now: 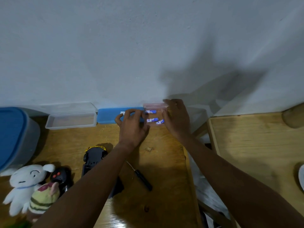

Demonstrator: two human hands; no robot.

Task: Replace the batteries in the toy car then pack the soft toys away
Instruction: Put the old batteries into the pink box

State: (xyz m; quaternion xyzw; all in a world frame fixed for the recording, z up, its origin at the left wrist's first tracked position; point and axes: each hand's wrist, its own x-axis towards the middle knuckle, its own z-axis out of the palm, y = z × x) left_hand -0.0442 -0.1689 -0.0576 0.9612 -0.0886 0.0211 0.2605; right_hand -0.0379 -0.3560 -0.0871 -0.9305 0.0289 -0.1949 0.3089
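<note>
Both hands up at clear battery box, back of worktop, by wall. Left hand pinched box's left edge, fingers curled. Right hand curled round right side. Three blue batteries inside. Toy car belly-up by left forearm, screwdriver near. Best bet: right hand steadies box, left eases it open slowly so batteries don't roll.

No text can be read. White print is seen on the blue wrappers of three batteries lying in a clear box, but it is too blurred to be made out. A white sticker is carried by the blue case at nine o'clock from that box; nothing legible is shown on it.
</note>
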